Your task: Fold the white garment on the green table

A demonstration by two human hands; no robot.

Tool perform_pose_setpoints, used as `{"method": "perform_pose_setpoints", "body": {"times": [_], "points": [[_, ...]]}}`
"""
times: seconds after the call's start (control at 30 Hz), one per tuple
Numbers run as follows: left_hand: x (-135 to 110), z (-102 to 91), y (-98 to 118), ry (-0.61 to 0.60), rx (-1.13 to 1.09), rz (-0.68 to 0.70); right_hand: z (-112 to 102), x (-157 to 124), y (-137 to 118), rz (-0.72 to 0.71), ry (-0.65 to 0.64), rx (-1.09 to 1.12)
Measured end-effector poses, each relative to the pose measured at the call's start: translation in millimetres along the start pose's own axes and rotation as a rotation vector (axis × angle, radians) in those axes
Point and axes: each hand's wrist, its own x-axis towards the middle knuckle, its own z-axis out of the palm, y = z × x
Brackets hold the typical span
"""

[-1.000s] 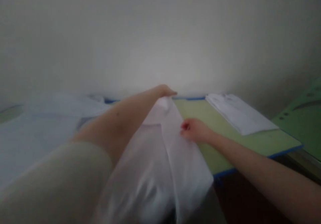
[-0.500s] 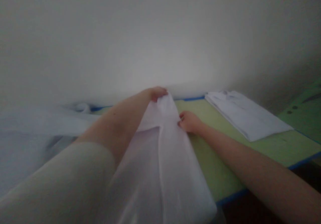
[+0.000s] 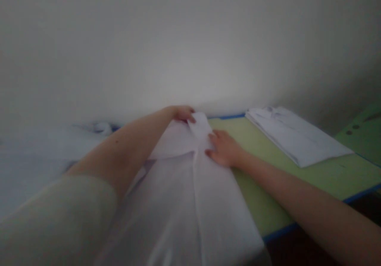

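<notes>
A white garment (image 3: 190,202) lies spread along the green table (image 3: 268,194) in front of me, with a fold running down its middle. My left hand (image 3: 182,113) pinches the garment's far end near the wall. My right hand (image 3: 224,149) lies flat, fingers stretched out, pressing on the right side of the cloth just below that end.
A folded white garment (image 3: 294,137) rests at the back right of the table. More white cloth (image 3: 44,155) is heaped on the left. The table has a blue edge (image 3: 351,198) on the right. A grey wall (image 3: 190,39) stands close behind.
My right hand has moved left onto the garment and flattened on it. My left hand has lowered the far end of the cloth toward the table.
</notes>
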Motion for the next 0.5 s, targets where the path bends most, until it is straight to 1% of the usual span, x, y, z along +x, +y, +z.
{"method": "perform_pose_setpoints", "body": {"times": [0.07,0.1,0.13,0.23,0.3,0.37,0.43,0.5], "points": [[-3,-4.0,-3,-0.027,-0.030,0.012,6,-3,-2,-0.111,-0.049,-0.004],[-3,-5.0,-3,-0.040,-0.024,0.013,9,-4,-2,-0.135,-0.072,-0.002],[-3,-5.0,-3,-0.027,0.028,0.012,10,-5,-1,-0.144,-0.087,0.001],[-3,-0.4,2,0.046,0.278,0.004,11,-7,3,-0.158,-0.115,0.008],[-3,5.3,7,0.114,0.387,-0.006,10,-9,6,-0.158,-0.134,0.004],[-4,11.5,14,0.191,0.404,-0.035,10,-9,8,-0.142,-0.145,-0.005],[-6,17.3,24,0.229,0.374,-0.069,13,-8,8,-0.120,-0.149,-0.012],[-9,23.1,36,0.292,0.381,-0.068,15,-6,8,-0.099,-0.152,-0.017]]}}
